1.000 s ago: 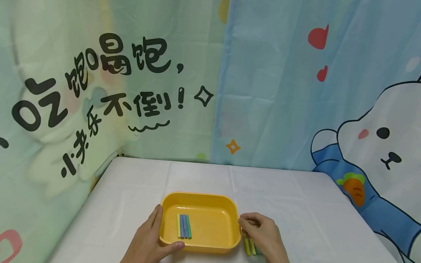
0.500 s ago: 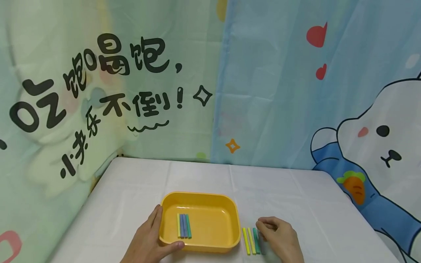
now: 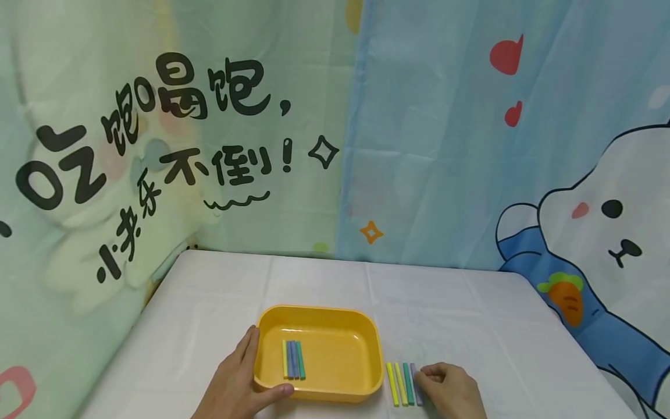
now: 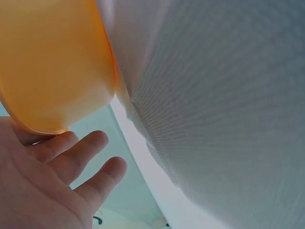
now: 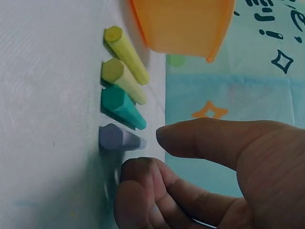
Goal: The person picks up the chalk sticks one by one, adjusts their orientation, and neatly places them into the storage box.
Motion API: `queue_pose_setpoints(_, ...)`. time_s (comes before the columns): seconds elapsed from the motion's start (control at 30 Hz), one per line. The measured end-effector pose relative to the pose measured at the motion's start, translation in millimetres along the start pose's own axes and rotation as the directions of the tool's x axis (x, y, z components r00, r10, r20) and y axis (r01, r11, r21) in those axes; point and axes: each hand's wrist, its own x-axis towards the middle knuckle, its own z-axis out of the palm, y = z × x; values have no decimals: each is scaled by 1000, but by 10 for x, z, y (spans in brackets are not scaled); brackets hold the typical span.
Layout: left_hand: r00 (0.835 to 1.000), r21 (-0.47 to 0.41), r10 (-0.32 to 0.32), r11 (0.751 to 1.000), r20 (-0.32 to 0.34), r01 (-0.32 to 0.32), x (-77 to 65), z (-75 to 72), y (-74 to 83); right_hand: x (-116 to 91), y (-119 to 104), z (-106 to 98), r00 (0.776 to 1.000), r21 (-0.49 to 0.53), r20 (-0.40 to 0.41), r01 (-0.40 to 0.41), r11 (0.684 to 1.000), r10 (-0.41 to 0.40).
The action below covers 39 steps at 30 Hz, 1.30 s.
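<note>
My left hand [image 3: 241, 378] holds the left side of a yellow plastic tray [image 3: 335, 393], thumb over its front rim. In the left wrist view, several fingers [image 4: 90, 148] extend beside the tray wall. Inside the tray lie a yellow, two purple-blue and a green chalk-like stick [image 3: 300, 361] in a row. Right of the tray, two yellow sticks [image 3: 392, 384], a green stick [image 3: 408, 384] and a purple stick [image 3: 414, 378] lie side by side. My right hand [image 3: 452, 390] is beside the purple stick; the right wrist view shows a gap between thumb and curled fingers, the purple stick [image 5: 116, 137] just outside.
A white cloth [image 3: 314, 279] covers the table. Behind it hangs a printed curtain [image 3: 429, 145] with dark lettering at left and a white bear at right. The tray stands near the table's front.
My right hand has moved right, away from the tray's edge, uncovering the green stick and then the purple stick. The left hand and tray have stayed in place.
</note>
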Motion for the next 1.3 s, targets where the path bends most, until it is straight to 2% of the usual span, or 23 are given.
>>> queue_pose_setpoints(0.27, 1000, -14, -12, 1000, 3, 12, 0, -13, 15, 13, 44, 18, 999, 14, 35, 4, 1000, -5)
queue_pose_setpoints(0.63, 1000, -22, 3, 1000, 0, -3, 2, -44, 29, 8, -46, 11, 998, -3, 60, -21, 1000, 21)
queue_pose_setpoints(1.07, 1000, -28, -4, 1000, 1, 5, 6, -27, 13, 2, -43, 43, 997, 5, 55, -45, 999, 45)
queue_pose_setpoints(1.3, 1000, 11, 13, 1000, -23, -13, -3, -8, -6, 18, -10, 61, 999, 26, 39, -39, 999, 38)
